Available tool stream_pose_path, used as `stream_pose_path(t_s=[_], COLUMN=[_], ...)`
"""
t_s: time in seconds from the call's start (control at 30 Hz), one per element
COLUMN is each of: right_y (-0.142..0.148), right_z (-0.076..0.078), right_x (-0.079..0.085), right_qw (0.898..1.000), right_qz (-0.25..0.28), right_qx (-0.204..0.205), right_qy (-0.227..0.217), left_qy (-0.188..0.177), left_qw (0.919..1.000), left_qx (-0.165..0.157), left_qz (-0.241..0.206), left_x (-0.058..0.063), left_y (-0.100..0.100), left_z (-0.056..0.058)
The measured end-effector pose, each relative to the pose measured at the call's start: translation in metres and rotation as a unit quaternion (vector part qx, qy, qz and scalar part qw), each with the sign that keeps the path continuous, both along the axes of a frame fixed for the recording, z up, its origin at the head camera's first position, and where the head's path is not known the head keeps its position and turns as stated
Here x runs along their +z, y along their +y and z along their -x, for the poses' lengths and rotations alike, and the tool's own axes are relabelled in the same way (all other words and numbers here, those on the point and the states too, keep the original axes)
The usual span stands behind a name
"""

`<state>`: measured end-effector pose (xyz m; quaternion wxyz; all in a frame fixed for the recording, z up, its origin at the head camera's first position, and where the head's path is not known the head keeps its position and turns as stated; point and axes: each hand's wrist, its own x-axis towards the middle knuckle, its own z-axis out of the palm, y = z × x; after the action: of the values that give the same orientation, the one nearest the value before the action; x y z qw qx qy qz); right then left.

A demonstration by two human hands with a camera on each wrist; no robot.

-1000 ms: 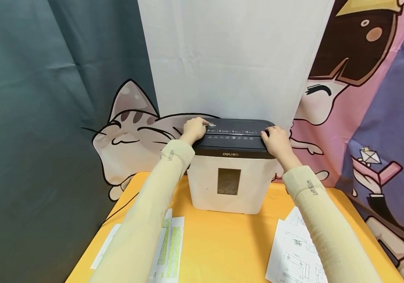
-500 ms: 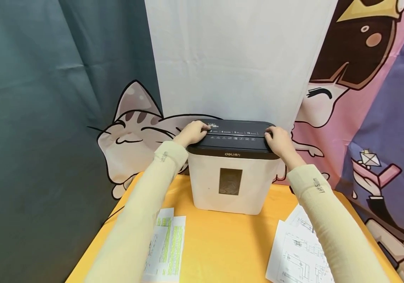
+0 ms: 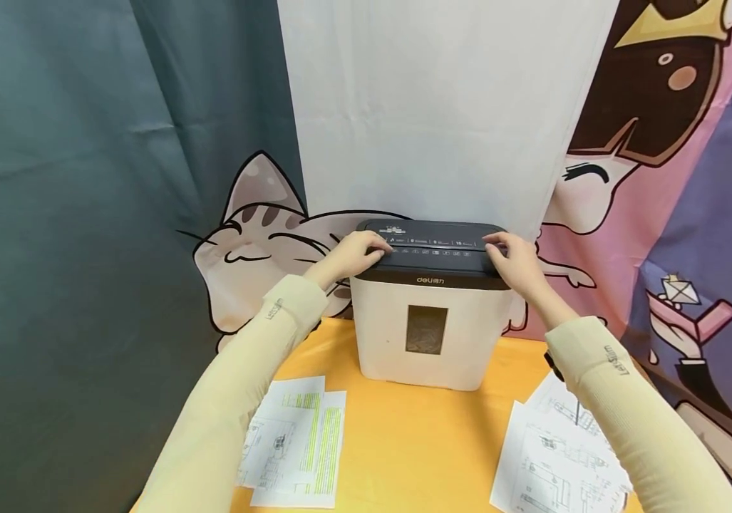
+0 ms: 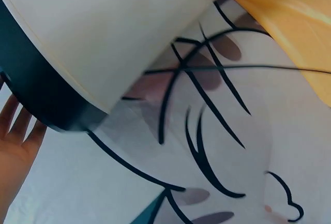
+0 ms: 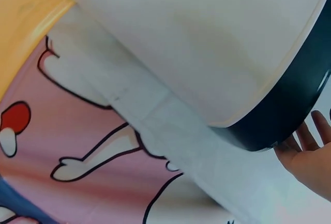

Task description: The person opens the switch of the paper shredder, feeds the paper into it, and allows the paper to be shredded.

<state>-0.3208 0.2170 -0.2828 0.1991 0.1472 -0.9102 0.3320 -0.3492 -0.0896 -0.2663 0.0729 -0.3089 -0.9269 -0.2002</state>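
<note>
A paper shredder [image 3: 381, 331] with a white bin and a dark top stands upright at the back of the table. Near the left end of its top is my left hand [image 3: 354, 255], fingers loosely bent by the paper slot. My right hand [image 3: 516, 263] is at the right end, its fingertips near the top's edge. Each wrist view shows the dark head from below, with the left hand [image 4: 18, 149] and right hand [image 5: 310, 159] beside its rim, fingers spread. Whether every fingertip touches the shredder cannot be made out. Nothing is held in either hand.
Printed sheets [image 3: 295, 456], some highlighted, lie on the left of the yellow tablecloth [image 3: 417, 449]. Sheets with drawings [image 3: 545, 456] lie at the right. A patterned curtain [image 3: 442, 114] hangs close behind the shredder. A thin black cable [image 4: 264, 68] runs past its left side.
My left hand has slid from the top's rear left towards its front left. My right hand has eased slightly outward at the right edge. The shredder stays in place while the head view shifts slightly.
</note>
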Motion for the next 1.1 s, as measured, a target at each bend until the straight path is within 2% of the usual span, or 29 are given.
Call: stream_pose_path(t_s=[0.13,0.3,0.47,0.57,0.7,0.9,1.1], right_y=[-0.008,-0.023,-0.039,-0.049,-0.063,-0.081,-0.103], right_z=[-0.009,-0.026,-0.045,-0.055,-0.068,-0.086,-0.090], right_x=[-0.010,-0.023,-0.037,-0.046,-0.057,-0.074,-0.095], right_qw=[0.999,0.992,0.974,0.963,0.954,0.957,0.951], right_qz=[0.032,0.073,0.127,0.161,0.192,0.205,0.220], right_qx=[0.028,0.053,0.088,0.116,0.143,0.156,0.195], right_qy=[0.021,0.087,0.164,0.183,0.178,0.133,0.097], left_qy=[0.008,0.020,0.054,0.085,0.103,0.107,0.098], left_qw=[0.9993,0.9977,0.9931,0.9889,0.9853,0.9819,0.9806], left_qx=[-0.016,-0.039,-0.066,-0.073,-0.066,-0.046,-0.008], left_qz=[-0.033,-0.053,-0.080,-0.098,-0.120,-0.150,-0.170], left_x=[-0.010,-0.022,-0.040,-0.052,-0.068,-0.090,-0.111], left_y=[-0.005,-0.014,-0.026,-0.034,-0.043,-0.057,-0.074], left_z=[-0.013,-0.039,-0.065,-0.077,-0.094,-0.119,-0.135])
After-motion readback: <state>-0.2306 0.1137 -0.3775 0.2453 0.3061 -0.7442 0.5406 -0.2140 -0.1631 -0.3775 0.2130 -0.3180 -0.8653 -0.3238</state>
